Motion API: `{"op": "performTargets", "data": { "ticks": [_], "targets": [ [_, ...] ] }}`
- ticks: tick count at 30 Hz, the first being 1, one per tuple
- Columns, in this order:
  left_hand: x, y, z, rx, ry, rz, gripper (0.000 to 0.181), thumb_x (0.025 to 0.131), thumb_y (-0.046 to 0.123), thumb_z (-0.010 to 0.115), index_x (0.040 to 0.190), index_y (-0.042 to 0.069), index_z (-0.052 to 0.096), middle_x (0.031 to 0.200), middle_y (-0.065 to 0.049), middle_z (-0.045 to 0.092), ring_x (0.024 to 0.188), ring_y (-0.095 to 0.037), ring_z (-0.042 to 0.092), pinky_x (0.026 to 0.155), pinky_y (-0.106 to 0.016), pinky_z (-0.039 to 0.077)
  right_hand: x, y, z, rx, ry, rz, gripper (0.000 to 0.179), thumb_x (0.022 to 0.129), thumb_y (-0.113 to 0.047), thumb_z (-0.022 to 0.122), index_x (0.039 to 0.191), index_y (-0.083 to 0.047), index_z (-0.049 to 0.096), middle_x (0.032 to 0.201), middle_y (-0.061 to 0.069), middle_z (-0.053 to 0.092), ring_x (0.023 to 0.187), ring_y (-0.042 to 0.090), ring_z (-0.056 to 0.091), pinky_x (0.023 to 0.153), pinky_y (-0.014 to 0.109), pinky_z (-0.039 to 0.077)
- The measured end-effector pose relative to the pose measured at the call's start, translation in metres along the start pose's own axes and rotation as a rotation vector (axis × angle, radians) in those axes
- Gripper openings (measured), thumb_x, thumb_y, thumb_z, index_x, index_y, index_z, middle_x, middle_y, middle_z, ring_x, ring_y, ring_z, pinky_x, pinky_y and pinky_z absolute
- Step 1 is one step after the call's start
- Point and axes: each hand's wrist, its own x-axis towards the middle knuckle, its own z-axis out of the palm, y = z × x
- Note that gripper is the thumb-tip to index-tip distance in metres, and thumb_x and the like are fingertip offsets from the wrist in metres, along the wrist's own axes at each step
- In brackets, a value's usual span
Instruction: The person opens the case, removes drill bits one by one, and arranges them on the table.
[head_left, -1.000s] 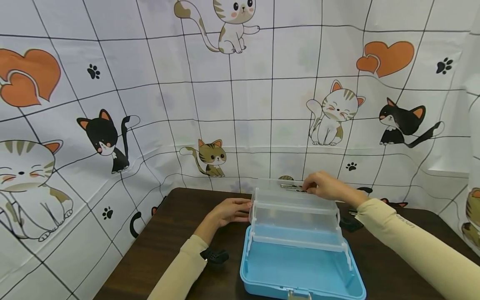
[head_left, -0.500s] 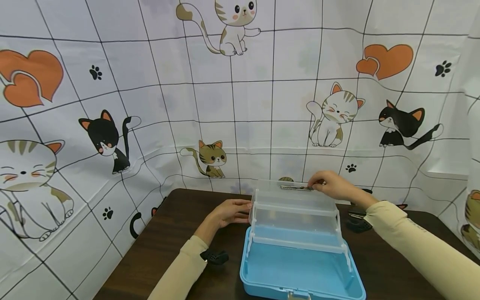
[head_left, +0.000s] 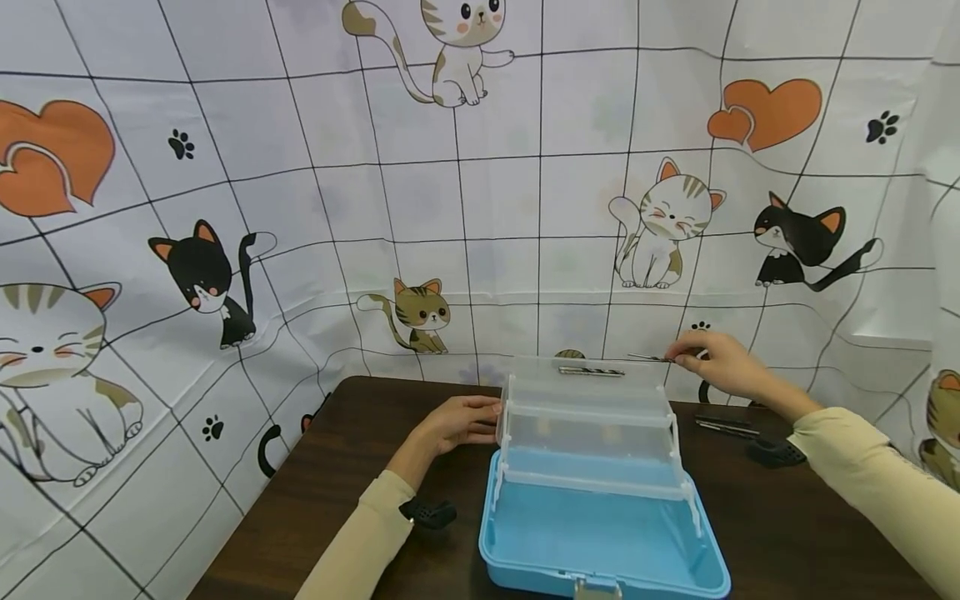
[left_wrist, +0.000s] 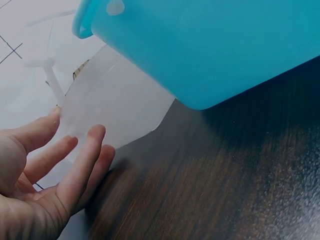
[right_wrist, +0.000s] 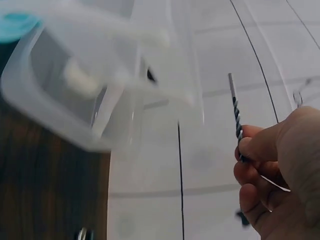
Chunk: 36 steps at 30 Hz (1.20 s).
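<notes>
My right hand point(head_left: 716, 362) pinches a thin spiral drill bit point(right_wrist: 236, 115) between thumb and fingers, to the right of the raised clear section of a light blue toolbox point(head_left: 600, 533). Its fluted end is at the fingertips and its plain shank points away. Several metal drill bits point(head_left: 591, 372) lie along the top of the clear tray section point(head_left: 585, 396). My left hand point(head_left: 465, 421) rests at the left edge of that section, fingers loosely extended. In the left wrist view, the thumb and fingers point(left_wrist: 82, 170) lie by the translucent plastic point(left_wrist: 120, 97); how firmly they touch it, I cannot tell.
More slim metal bits point(head_left: 727, 427) lie on the dark wooden table point(head_left: 360, 467), right of the box. A metal latch point(head_left: 597, 590) sits at the box's front. A cat-print sheet point(head_left: 502, 208) hangs close behind the table.
My right hand has moved right, away from the bits in the tray, and a drill bit now shows plainly in its fingers. The left hand and box have stayed in place.
</notes>
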Motion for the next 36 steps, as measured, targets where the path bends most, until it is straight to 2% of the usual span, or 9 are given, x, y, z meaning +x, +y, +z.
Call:
{"op": "performTargets", "data": {
  "ticks": [7, 11, 14, 18, 21, 24, 28, 32, 36],
  "targets": [
    [0.000, 0.005, -0.005, 0.002, 0.019, 0.005, 0.044, 0.099, 0.021, 0.071, 0.137, 0.001, 0.062, 0.121, -0.018, 0.068, 0.106, -0.037, 0.069, 0.086, -0.046, 0.060, -0.030, 0.025, -0.011, -0.030, 0.100, 0.046, 0.013, 0.098, 0.003, 0.064, 0.106, 0.001, 0.074, 0.103, 0.011, 0.070, 0.088, 0.027, 0.065, 0.068, 0.030, 0.056],
    [0.000, 0.005, -0.008, -0.001, 0.027, -0.007, 0.044, 0.098, 0.021, 0.072, 0.136, 0.001, 0.063, 0.121, -0.018, 0.068, 0.106, -0.037, 0.069, 0.086, -0.047, 0.060, -0.053, 0.046, -0.003, -0.033, 0.118, 0.066, 0.013, 0.097, 0.005, 0.064, 0.105, 0.002, 0.074, 0.101, 0.012, 0.070, 0.085, 0.024, 0.064, 0.062, 0.027, 0.054],
    [0.001, 0.002, -0.007, -0.005, 0.025, -0.013, 0.044, 0.098, 0.022, 0.072, 0.136, 0.002, 0.063, 0.121, -0.018, 0.068, 0.106, -0.037, 0.069, 0.086, -0.047, 0.060, -0.072, 0.063, 0.007, -0.052, 0.118, 0.081, 0.013, 0.097, 0.006, 0.065, 0.104, 0.001, 0.075, 0.097, 0.010, 0.070, 0.079, 0.016, 0.062, 0.058, 0.027, 0.052],
    [0.003, -0.001, -0.005, -0.004, 0.025, -0.016, 0.044, 0.098, 0.023, 0.073, 0.136, 0.002, 0.063, 0.121, -0.018, 0.069, 0.106, -0.036, 0.069, 0.086, -0.046, 0.060, -0.095, 0.083, 0.022, -0.080, 0.093, 0.124, 0.011, 0.096, 0.003, 0.067, 0.103, -0.002, 0.075, 0.099, 0.009, 0.070, 0.082, 0.014, 0.061, 0.061, 0.030, 0.052],
    [0.004, -0.002, -0.003, -0.007, 0.026, -0.023, 0.044, 0.098, 0.023, 0.072, 0.136, 0.003, 0.064, 0.120, -0.017, 0.069, 0.106, -0.036, 0.069, 0.086, -0.046, 0.060, -0.107, 0.093, 0.033, -0.085, 0.063, 0.167, 0.011, 0.096, 0.001, 0.068, 0.104, -0.003, 0.075, 0.101, 0.009, 0.069, 0.087, 0.021, 0.062, 0.068, 0.038, 0.054],
    [0.004, -0.002, -0.003, -0.009, 0.022, -0.023, 0.043, 0.099, 0.023, 0.071, 0.137, 0.004, 0.064, 0.121, -0.017, 0.069, 0.106, -0.035, 0.069, 0.086, -0.046, 0.060, -0.116, 0.101, 0.042, -0.092, 0.065, 0.182, 0.011, 0.095, 0.002, 0.068, 0.103, -0.003, 0.074, 0.100, 0.008, 0.068, 0.087, 0.022, 0.062, 0.068, 0.042, 0.054],
    [0.004, -0.001, -0.001, -0.010, 0.019, -0.026, 0.044, 0.098, 0.024, 0.073, 0.136, 0.004, 0.064, 0.121, -0.017, 0.069, 0.106, -0.035, 0.069, 0.086, -0.045, 0.060, -0.125, 0.109, 0.049, -0.125, 0.104, 0.178, 0.012, 0.093, 0.004, 0.070, 0.102, -0.004, 0.074, 0.099, 0.007, 0.069, 0.088, 0.023, 0.062, 0.068, 0.040, 0.053],
    [0.003, 0.000, 0.000, -0.018, 0.024, -0.036, 0.044, 0.097, 0.024, 0.073, 0.136, 0.004, 0.064, 0.121, -0.017, 0.069, 0.106, -0.036, 0.069, 0.086, -0.045, 0.060, -0.128, 0.113, 0.054, -0.125, 0.119, 0.176, 0.014, 0.091, 0.007, 0.070, 0.100, -0.003, 0.074, 0.099, 0.010, 0.068, 0.090, 0.032, 0.063, 0.071, 0.048, 0.054],
    [0.001, 0.000, 0.000, -0.017, 0.032, -0.040, 0.043, 0.098, 0.023, 0.072, 0.136, 0.004, 0.064, 0.121, -0.017, 0.069, 0.106, -0.035, 0.069, 0.087, -0.045, 0.059, -0.130, 0.115, 0.059, -0.127, 0.116, 0.181, 0.016, 0.089, 0.010, 0.069, 0.100, -0.001, 0.073, 0.098, 0.012, 0.067, 0.089, 0.035, 0.062, 0.070, 0.054, 0.053]
  ]
}}
